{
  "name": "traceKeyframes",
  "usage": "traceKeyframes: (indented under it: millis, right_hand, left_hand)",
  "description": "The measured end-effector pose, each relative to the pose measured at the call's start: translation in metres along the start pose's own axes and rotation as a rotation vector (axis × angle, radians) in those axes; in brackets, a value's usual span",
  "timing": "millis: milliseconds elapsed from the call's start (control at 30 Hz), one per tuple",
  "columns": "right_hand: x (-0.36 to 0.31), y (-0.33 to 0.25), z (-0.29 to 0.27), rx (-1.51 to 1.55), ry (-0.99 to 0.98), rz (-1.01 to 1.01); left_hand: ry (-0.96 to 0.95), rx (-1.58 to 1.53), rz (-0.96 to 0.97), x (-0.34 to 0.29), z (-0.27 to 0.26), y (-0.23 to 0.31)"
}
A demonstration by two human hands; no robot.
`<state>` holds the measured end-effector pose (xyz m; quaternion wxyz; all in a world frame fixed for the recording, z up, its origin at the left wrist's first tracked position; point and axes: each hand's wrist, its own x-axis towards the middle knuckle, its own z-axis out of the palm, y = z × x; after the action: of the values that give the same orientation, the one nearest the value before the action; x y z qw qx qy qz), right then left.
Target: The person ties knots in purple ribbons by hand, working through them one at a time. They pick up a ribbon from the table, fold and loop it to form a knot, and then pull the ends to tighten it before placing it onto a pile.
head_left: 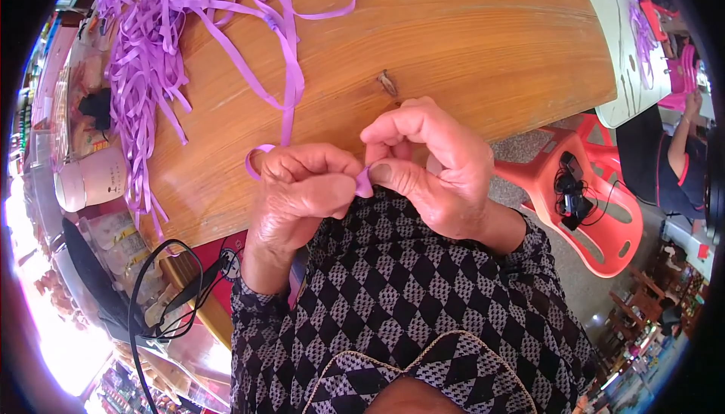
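My left hand (pixel 306 184) and my right hand (pixel 434 169) meet just over the table's near edge. Between their fingertips they pinch the end of a purple ribbon (pixel 364 184), which looks folded or twisted there. My left thumb presses it against the curled fingers. On the other side, my right thumb and fingers are closed at the ribbon's edge. Beyond my left hand, a long purple ribbon strip (pixel 289 97) runs up the table, with a small loop beside the wrist. Whether that strip joins the pinched end is hidden by my left hand.
A large heap of purple ribbons (pixel 151 52) hangs over the left side of the wooden table (pixel 483 44). To the right stands an orange plastic stool (pixel 581 195) with a black cabled device (pixel 575 195) on it. Another person (pixel 672 157) is at the far right.
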<state>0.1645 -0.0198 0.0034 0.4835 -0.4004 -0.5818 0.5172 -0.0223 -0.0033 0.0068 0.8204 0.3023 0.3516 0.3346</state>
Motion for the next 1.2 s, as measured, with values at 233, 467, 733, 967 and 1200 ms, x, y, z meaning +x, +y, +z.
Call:
traceKeyframes:
  millis: [233,467,733,967,1200]
  right_hand:
    - [0.0,0.001,0.005,0.268,0.075,0.158]
    - [0.001,-0.004,-0.001,0.346,-0.055,0.244]
    - [-0.003,-0.004,-0.007,-0.231,0.099,-0.159]
    - [-0.003,-0.001,-0.005,-0.299,0.062,-0.225]
    - [-0.004,0.003,-0.005,-0.096,0.128,-0.121]
  left_hand:
    - [-0.046,-0.063,-0.091,0.0,-0.002,0.0]
    - [-0.03,-0.025,-0.087,0.001,0.002,-0.002]
    - [0.248,-0.044,0.082,-0.002,0.013,-0.007]
    - [0.239,0.273,0.255,-0.009,0.021,-0.01]
    - [0.134,0.394,0.21,-0.016,0.021,0.002]
